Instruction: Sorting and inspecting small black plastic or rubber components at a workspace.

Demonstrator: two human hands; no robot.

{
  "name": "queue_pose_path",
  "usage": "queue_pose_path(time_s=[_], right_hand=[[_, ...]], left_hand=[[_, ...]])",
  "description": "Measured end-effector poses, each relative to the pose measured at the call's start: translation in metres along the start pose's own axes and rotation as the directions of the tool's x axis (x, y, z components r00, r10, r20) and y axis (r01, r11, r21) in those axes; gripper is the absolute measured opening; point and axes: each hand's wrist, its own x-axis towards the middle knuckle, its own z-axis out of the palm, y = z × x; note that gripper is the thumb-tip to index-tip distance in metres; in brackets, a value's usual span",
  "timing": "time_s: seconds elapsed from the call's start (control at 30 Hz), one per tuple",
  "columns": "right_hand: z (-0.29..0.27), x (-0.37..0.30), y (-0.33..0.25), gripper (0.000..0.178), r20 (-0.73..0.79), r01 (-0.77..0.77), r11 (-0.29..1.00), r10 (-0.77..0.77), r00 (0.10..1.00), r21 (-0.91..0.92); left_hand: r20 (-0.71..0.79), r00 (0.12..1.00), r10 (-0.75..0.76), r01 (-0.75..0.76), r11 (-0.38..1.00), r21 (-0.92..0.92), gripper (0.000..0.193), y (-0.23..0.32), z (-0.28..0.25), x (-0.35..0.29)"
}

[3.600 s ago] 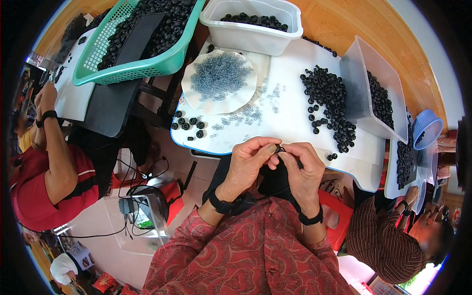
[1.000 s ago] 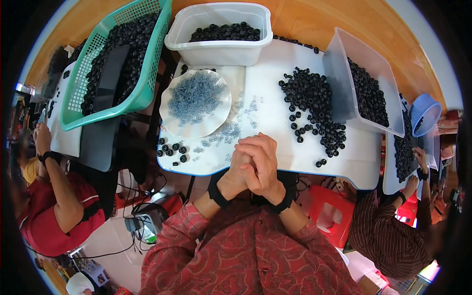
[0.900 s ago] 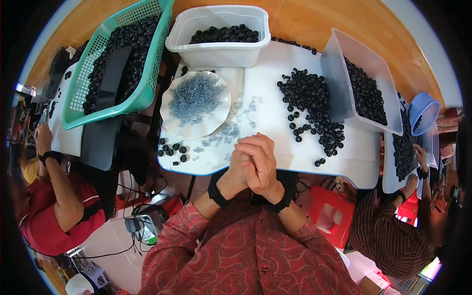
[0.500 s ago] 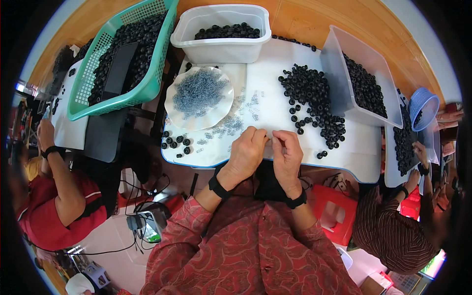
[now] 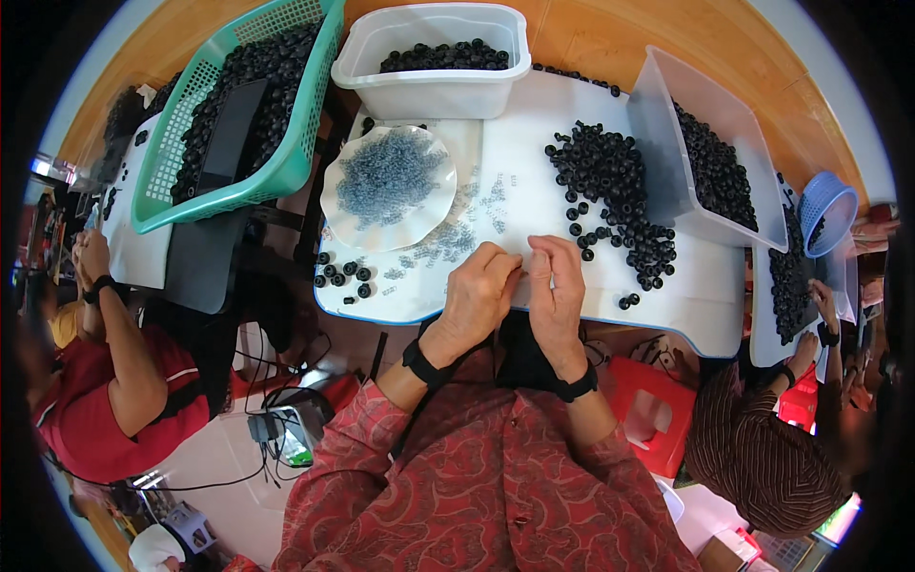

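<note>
My left hand [image 5: 479, 294] is closed in a pinch above the table's near edge, thumb and forefinger tips together. Whatever is in it is too small or hidden to make out. Close beside it, my right hand [image 5: 559, 294] has its fingers bent and pressed together, the contents also hidden. Beyond my left hand stands a white wavy-rimmed plate [image 5: 336, 203] heaped with small grey metal springs [image 5: 393, 177]. More loose springs [image 5: 441, 250] lie beside it. A pile of small round black plastic pieces [image 5: 599, 167] spreads over the white table beyond my right hand.
A white tub [image 5: 434, 100] and a clear bin [image 5: 667, 143], both holding black pieces, stand at the back and right. Left is a green basket [image 5: 307, 153] of black pieces with a dark box on top. Co-workers sit on both sides; a red stool [image 5: 648, 400] is at right.
My right hand's fingers have lifted and straightened somewhat, the fingertips shifting up and slightly away from the left hand. My left hand stays pinched in nearly the same place.
</note>
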Motion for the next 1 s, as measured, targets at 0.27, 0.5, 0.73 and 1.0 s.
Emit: queue_pose_path(time_s=[0.27, 0.5, 0.73, 1.0], right_hand=[[0.025, 0.024, -0.006, 0.027, 0.219, 0.168, 0.981, -0.186, 0.958, 0.100], [0.024, 0.028, -0.002, 0.023, 0.342, 0.135, 0.969, -0.201, 0.918, 0.208], [0.024, 0.029, 0.002, 0.020, 0.348, 0.028, 0.967, -0.117, 0.930, 0.251], [0.022, 0.029, 0.001, 0.023, 0.340, 0.027, 0.961, -0.123, 0.932, 0.274]], left_hand=[[-0.040, 0.999, -0.027, 0.026, 0.999, -0.036, 0.021, 0.003, 0.002, -0.001], [0.011, 0.991, 0.130, -0.130, 0.987, 0.091, 0.025, -0.009, 0.006, -0.011], [0.062, 0.988, 0.139, -0.145, 0.984, 0.106, 0.026, -0.006, 0.003, -0.005], [0.038, 0.991, 0.130, -0.133, 0.985, 0.105, 0.025, -0.006, 0.004, -0.005]])
